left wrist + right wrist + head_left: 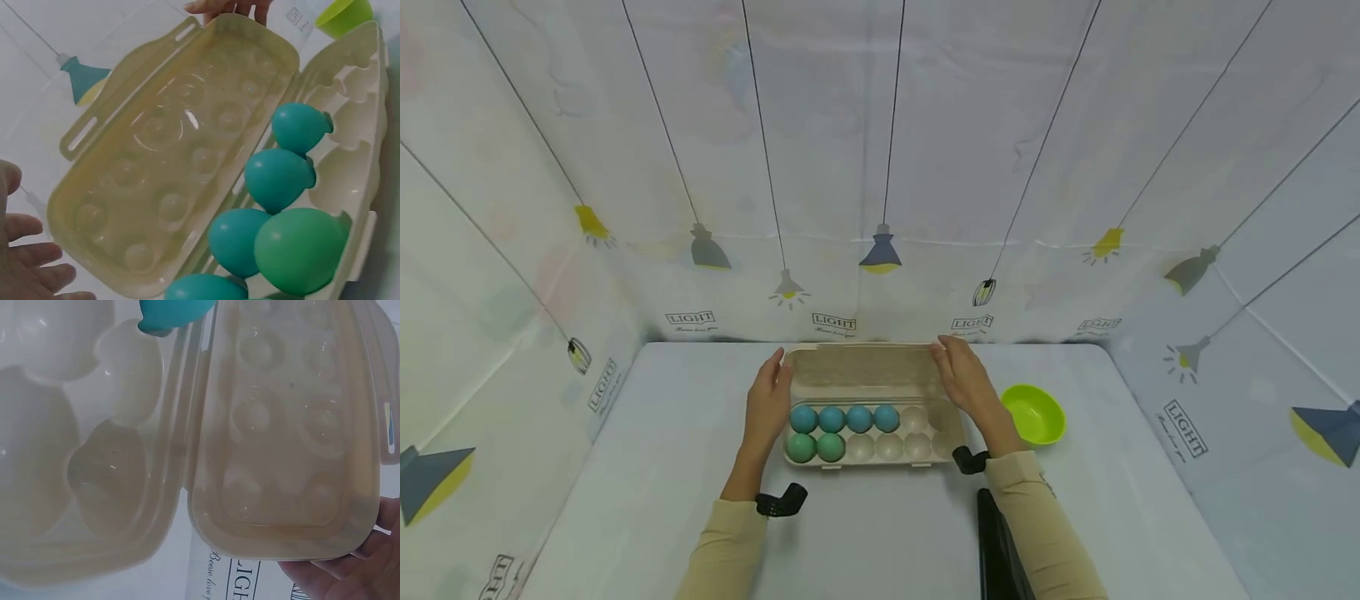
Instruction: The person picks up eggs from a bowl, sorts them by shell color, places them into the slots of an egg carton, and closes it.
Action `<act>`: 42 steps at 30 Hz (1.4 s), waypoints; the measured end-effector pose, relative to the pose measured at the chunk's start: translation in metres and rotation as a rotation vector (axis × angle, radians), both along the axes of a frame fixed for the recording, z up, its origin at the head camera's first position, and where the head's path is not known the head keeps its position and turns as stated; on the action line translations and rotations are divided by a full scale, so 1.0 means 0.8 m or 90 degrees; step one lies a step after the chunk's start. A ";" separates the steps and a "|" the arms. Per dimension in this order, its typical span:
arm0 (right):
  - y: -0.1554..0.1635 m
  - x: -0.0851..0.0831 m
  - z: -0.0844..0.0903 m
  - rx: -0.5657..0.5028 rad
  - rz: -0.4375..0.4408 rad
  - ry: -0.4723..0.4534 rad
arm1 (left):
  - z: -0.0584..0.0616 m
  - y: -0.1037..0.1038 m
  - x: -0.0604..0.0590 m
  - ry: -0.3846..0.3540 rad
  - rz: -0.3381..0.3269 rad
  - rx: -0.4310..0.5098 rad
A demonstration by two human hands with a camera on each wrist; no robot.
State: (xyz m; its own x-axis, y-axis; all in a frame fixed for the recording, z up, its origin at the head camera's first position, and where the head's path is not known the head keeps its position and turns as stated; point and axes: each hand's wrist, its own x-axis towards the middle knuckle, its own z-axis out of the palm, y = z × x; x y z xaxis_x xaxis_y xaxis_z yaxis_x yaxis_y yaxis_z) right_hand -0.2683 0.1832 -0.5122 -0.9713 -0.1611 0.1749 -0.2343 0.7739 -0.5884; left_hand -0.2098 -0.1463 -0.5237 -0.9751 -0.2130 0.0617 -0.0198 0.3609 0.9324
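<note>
An egg carton [940, 450] lies with its lid [865, 371] raised on the far side. Several blue eggs [859, 418] fill the left part of its back row, and two green eggs [831, 447] sit at the left of the front row. My left hand [767, 400] is beside the lid's left end; in the left wrist view its fingers [37, 253] are spread and apart from the lid. At the lid's right end is my right hand [966, 379]; its fingers [312, 578] reach behind the lid's edge and seem to touch it, partly hidden.
A lime-green bowl [1033, 415] stands right of the carton, close to the right forearm. A long black object [996, 542] lies at the table's near side beside the right sleeve. Printed sheets with lamp drawings enclose the white table [685, 433] at the back and sides.
</note>
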 end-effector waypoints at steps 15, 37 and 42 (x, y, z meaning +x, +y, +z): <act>0.001 0.030 -0.002 -0.036 -0.008 0.060 | 0.010 0.002 -0.003 -0.002 -0.053 -0.018; 0.008 0.132 -0.039 0.118 0.031 0.049 | -0.036 0.012 0.090 0.044 -0.130 -0.236; 0.009 0.147 -0.060 0.139 0.041 0.056 | -0.057 0.013 0.105 0.051 -0.144 -0.306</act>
